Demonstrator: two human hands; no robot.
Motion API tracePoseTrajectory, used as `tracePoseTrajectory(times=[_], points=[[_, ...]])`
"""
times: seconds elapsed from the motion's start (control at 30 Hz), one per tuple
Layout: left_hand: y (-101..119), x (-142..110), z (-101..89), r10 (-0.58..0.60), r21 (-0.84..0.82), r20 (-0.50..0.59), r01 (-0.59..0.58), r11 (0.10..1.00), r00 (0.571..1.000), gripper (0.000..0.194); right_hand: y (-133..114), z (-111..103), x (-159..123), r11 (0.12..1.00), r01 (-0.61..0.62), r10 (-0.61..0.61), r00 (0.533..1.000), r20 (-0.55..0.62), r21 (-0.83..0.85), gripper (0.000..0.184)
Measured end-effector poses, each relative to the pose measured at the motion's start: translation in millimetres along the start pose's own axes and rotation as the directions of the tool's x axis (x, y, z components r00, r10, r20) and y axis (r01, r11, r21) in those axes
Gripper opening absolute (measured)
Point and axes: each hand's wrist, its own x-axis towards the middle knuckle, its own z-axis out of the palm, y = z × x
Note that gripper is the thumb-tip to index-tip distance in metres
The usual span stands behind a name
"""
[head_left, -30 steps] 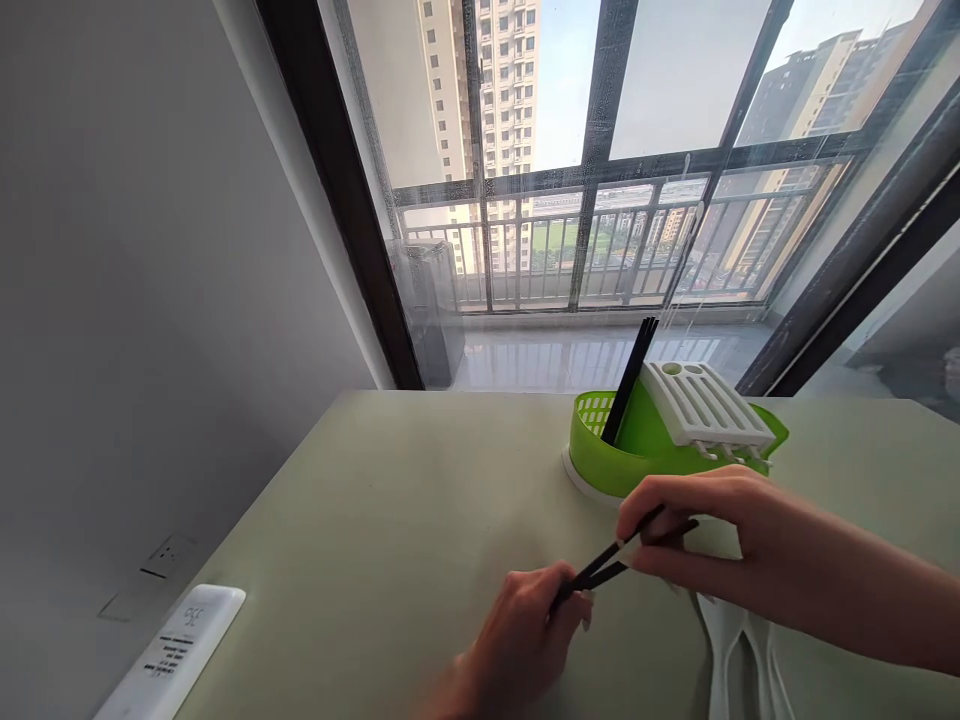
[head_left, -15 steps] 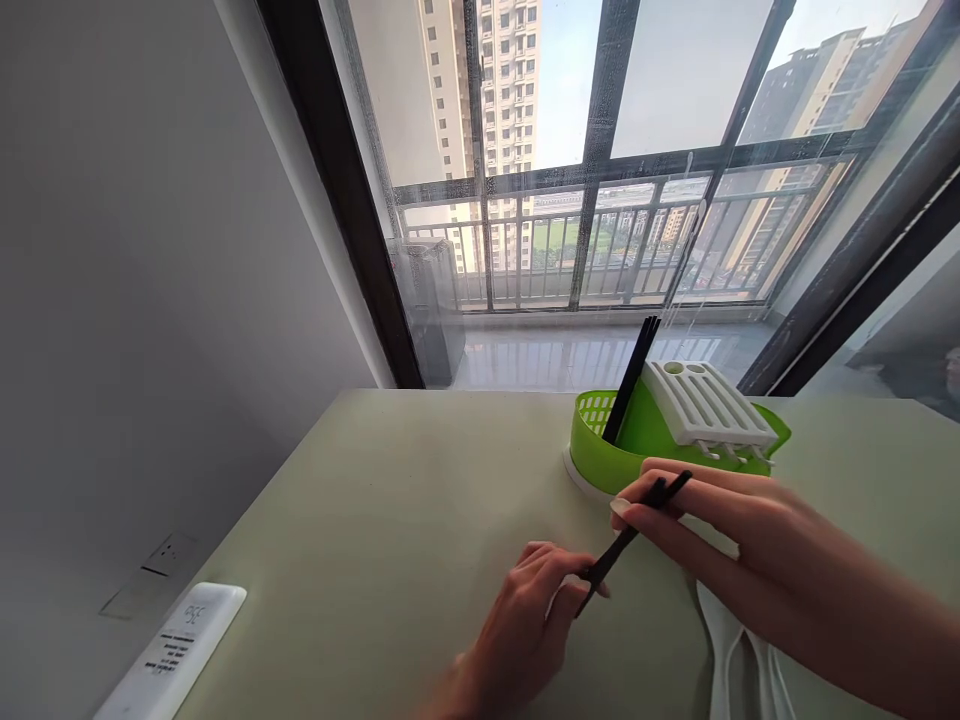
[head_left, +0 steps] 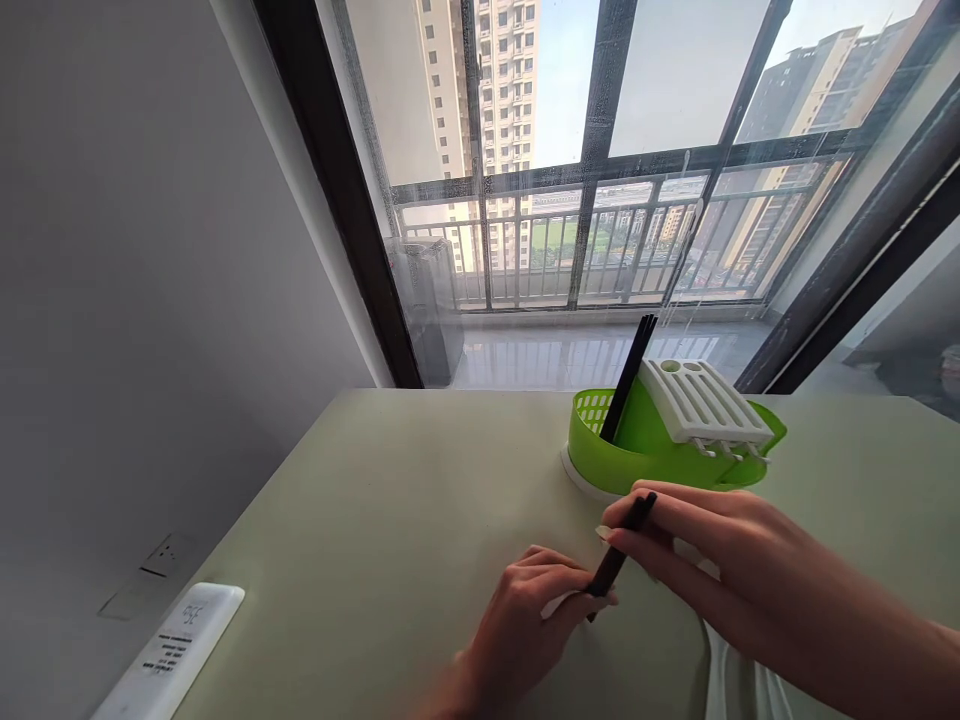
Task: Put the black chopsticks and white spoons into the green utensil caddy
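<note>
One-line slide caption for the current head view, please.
Left hand and right hand grip black chopsticks over a pale table, near a green utensil holder.

Chopsticks (head_left: pixel 610 570): black, slim, straight. Two upper ends show, set side by side and slightly uneven; the shafts lie together as one bundle. State: held by both hands, left hand (head_left: pixel 534 608) on the lower part, right hand (head_left: pixel 701 535) near the upper ends. A short tip protrudes below the left fingers. Pose: slanted, upper ends directed toward the basket (head_left: pixel 626 465). Location: near side of the basket, apart from it. Tip contact below: not determinable.
</note>
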Motion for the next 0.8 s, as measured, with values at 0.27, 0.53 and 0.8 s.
tracePoseTrajectory(times=[0.27, 0.53, 0.8], points=[[-1.6, -0.5, 1.4, -0.020, -0.021, -0.001, 0.020, 1.000, 1.000, 0.015, 4.4, 4.4, -3.9, 1.000, 0.005, -0.005, 1.000, 0.019, -0.014, 0.021], [-0.6, -0.2, 1.3, -0.101, 0.019, 0.023, 0.100, 0.995, 0.995, 0.018, 7.9, 2.3, -5.6, 0.999, 0.020, -0.020, 1.000, 0.014, -0.036, 0.024], [0.7, 0.1, 0.6, -0.110, 0.052, 0.053, 0.107, 0.993, 0.993, 0.014, 4.8, -2.7, -9.5, 0.999, 0.003, -0.006, 0.998, -0.063, -0.051, 0.020]])
